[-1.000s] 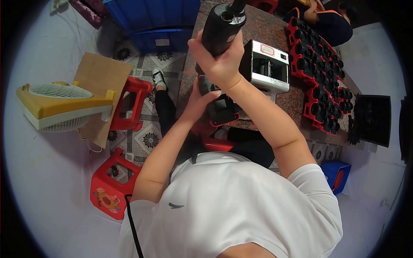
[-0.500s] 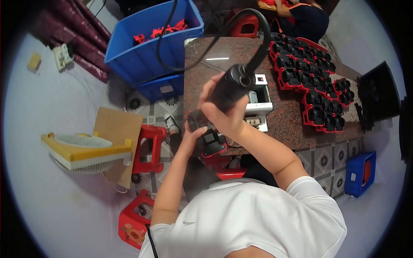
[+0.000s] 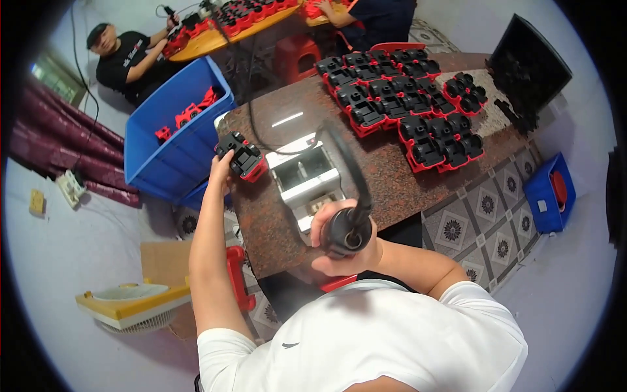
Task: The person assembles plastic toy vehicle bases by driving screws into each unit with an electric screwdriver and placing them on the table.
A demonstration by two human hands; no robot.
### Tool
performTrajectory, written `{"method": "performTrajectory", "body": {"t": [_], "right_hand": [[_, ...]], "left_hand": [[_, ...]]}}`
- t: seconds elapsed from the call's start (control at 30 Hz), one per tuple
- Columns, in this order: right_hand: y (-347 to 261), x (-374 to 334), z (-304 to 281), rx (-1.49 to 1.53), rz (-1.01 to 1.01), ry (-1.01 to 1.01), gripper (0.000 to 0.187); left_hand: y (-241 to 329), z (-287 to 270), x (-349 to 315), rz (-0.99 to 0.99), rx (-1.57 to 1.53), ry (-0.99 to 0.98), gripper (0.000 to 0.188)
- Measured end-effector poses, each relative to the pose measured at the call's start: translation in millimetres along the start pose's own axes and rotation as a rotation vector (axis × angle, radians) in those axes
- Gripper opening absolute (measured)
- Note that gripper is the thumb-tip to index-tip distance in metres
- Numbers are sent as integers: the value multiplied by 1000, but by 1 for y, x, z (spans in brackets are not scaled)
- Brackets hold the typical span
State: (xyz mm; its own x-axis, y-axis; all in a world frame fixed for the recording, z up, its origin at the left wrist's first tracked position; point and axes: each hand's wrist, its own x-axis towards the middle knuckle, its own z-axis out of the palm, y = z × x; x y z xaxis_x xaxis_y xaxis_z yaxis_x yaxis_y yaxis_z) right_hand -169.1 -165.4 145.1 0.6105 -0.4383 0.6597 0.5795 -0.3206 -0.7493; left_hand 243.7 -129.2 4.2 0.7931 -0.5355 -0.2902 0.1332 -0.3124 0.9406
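My right hand (image 3: 366, 256) is wrapped round a black corded electric screwdriver (image 3: 346, 234), held near my chest at the table's near edge. Its cord end points up at me, and its tip is hidden below the grip. My left arm reaches out to the table's left edge, where my left hand (image 3: 223, 168) grips a black and red toy car (image 3: 240, 155) by its side. The car's black underside and wheels face up. Between the hands sits a white box-shaped device (image 3: 305, 188) with an open well in its top.
Several rows of upturned toy cars (image 3: 392, 91) cover the right of the stone table (image 3: 261, 242). Beyond stand a monitor (image 3: 530, 68) and a blue bin (image 3: 176, 130) with red parts. Two people work behind. A red stool (image 3: 240, 277) and yellow-white fan (image 3: 134, 297) are at left.
My left hand has carried the toy car from close to my body out to the table's left edge. The screwdriver in my right hand has come nearer my chest. The view has swung.
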Motion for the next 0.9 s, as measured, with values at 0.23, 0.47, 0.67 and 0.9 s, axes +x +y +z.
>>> {"method": "performTrajectory", "body": {"t": [0.23, 0.47, 0.67, 0.9], "right_hand": [[-28, 4, -53, -62, -87, -77, 66], [-82, 20, -131, -206, -136, 119, 53], [-86, -10, -164, 24, -176, 514, 54], [-78, -28, -183, -25, -241, 628, 51]], "left_hand": [[98, 96, -182, 1267, 954, 143, 35], [113, 221, -205, 1380, 915, -401, 33], [109, 351, -129, 1255, 1305, -128, 44], [87, 379, -104, 1185, 1585, -129, 31]]}}
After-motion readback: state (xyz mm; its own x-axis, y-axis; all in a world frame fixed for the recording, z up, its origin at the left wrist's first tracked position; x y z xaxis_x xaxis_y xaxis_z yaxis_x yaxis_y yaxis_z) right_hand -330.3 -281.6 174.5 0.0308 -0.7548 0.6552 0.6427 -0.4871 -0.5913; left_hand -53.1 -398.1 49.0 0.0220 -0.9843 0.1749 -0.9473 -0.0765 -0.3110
